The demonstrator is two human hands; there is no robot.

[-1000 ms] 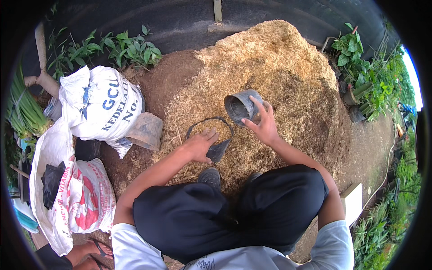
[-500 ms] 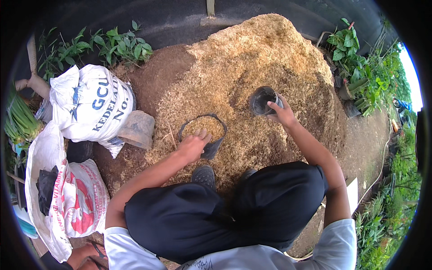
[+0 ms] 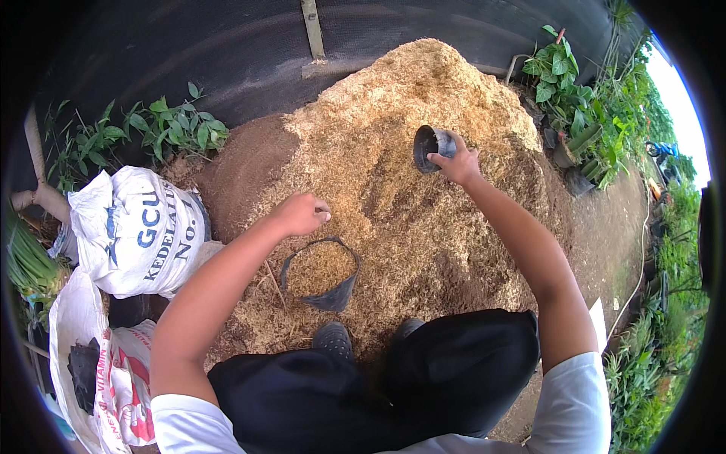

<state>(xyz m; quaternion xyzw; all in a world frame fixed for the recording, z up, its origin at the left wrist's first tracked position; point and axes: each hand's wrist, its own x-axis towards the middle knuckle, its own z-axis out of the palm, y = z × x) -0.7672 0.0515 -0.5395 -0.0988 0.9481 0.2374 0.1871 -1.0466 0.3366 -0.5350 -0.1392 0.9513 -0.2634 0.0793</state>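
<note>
Left hand [image 3: 301,213] has lifted off the one black grow bag [image 3: 321,274], fingers together, empty; right hand [image 3: 456,163] stays clamped on the one pot [image 3: 429,146]

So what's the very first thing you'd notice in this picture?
The big golden heap of sawdust-like husk fills the middle, next to a darker brown soil mound on its left. The right hand holds a small dark pot against the heap, while the left hand hovers closed above a black grow bag full of the same stuff.

Pot's [image 3: 432,144] inside in shadow
</note>
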